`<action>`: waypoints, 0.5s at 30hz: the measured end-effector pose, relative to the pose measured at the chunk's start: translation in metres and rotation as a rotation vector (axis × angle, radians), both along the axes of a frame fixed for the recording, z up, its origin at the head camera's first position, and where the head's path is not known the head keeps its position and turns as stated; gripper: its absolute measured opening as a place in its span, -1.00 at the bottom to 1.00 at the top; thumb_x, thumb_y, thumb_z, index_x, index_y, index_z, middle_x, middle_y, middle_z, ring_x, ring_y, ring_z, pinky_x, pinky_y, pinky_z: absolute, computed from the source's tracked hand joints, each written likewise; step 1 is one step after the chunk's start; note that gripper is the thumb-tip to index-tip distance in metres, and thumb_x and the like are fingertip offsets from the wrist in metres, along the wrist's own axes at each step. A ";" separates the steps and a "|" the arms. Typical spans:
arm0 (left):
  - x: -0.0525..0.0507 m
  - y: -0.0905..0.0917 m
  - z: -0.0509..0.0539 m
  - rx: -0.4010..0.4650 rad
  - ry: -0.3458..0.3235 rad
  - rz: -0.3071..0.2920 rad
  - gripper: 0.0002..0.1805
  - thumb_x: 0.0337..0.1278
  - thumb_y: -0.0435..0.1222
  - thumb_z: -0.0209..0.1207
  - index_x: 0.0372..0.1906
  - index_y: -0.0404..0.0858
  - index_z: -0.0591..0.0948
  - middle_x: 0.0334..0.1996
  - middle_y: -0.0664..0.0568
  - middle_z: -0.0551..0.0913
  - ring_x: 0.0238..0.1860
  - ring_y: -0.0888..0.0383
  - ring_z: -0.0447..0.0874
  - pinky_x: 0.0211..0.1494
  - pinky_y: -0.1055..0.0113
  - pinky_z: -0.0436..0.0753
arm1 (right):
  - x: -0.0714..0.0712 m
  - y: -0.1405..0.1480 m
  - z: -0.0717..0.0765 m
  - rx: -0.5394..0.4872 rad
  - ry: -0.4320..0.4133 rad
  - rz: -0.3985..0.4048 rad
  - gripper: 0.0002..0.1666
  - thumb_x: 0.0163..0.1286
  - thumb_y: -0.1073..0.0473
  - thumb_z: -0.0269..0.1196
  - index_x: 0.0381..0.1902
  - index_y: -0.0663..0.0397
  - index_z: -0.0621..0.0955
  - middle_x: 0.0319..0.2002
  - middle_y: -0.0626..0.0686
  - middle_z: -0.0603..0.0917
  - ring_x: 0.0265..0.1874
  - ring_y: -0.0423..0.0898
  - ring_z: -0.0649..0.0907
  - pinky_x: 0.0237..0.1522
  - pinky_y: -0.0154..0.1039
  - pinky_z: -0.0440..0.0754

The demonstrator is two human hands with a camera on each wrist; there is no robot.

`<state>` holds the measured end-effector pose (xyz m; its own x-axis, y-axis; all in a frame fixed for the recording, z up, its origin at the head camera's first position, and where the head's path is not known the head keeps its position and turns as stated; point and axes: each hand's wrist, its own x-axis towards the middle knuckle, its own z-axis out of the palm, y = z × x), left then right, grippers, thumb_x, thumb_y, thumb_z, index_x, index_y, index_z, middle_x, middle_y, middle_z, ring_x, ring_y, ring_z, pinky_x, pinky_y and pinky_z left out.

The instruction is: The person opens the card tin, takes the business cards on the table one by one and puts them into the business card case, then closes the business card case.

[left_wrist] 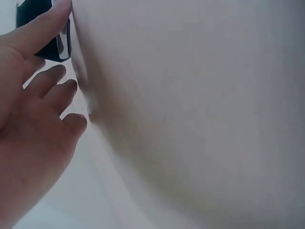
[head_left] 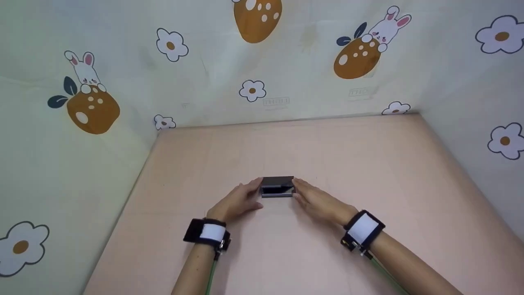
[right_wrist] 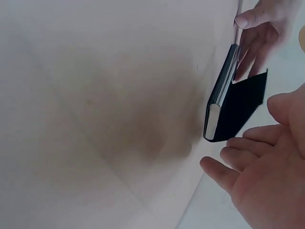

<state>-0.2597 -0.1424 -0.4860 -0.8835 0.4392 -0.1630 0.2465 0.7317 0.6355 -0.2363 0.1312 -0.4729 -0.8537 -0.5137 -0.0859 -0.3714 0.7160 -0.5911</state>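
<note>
A small black case (head_left: 277, 180), with its flat lid raised, lies on the pink table between both hands. Its shiny inner side and pale edge (right_wrist: 213, 121) show in the right wrist view. The left hand (head_left: 239, 200) is at the case's left end, its fingers by the upper corner. Its thumb (left_wrist: 40, 26) crosses in front of the case in the left wrist view. At the right end is the right hand (head_left: 321, 201), with loosely bent fingers (right_wrist: 245, 145) beside the lid. Whether either hand presses on the case is unclear.
Both wrists wear black straps (head_left: 364, 229) with white patches and green cables. Pale curtains (head_left: 204, 82) printed with rabbits and flowers stand along the back and both sides of the pink tabletop (head_left: 278, 246).
</note>
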 end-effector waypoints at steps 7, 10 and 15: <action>0.010 0.003 0.003 -0.105 -0.041 0.034 -0.21 0.32 -0.07 0.23 0.56 -0.02 0.18 0.60 0.02 0.09 0.60 -0.31 -0.13 0.65 -0.16 -0.01 | 0.007 -0.002 -0.008 0.058 0.010 0.038 -0.29 0.65 -0.01 -0.13 0.56 0.28 0.09 0.58 0.25 0.08 0.59 0.14 0.12 0.61 0.07 0.08; 0.013 0.005 0.005 -0.155 -0.027 0.025 -0.21 0.34 -0.08 0.21 0.57 -0.05 0.16 0.59 -0.08 0.11 0.58 -0.37 -0.09 0.63 -0.19 0.02 | 0.009 -0.003 -0.009 0.067 0.016 0.045 -0.29 0.65 0.00 -0.11 0.56 0.28 0.09 0.59 0.25 0.07 0.59 0.15 0.12 0.60 0.07 0.09; 0.010 0.009 0.017 -0.229 -0.088 0.047 -0.15 0.29 -0.08 0.27 0.58 -0.04 0.13 0.59 -0.11 0.12 0.61 -0.21 -0.01 0.66 -0.13 0.00 | 0.006 -0.003 -0.004 0.097 -0.010 0.052 -0.27 0.64 -0.05 -0.10 0.58 0.20 0.08 0.60 0.21 0.06 0.59 0.12 0.12 0.61 0.05 0.09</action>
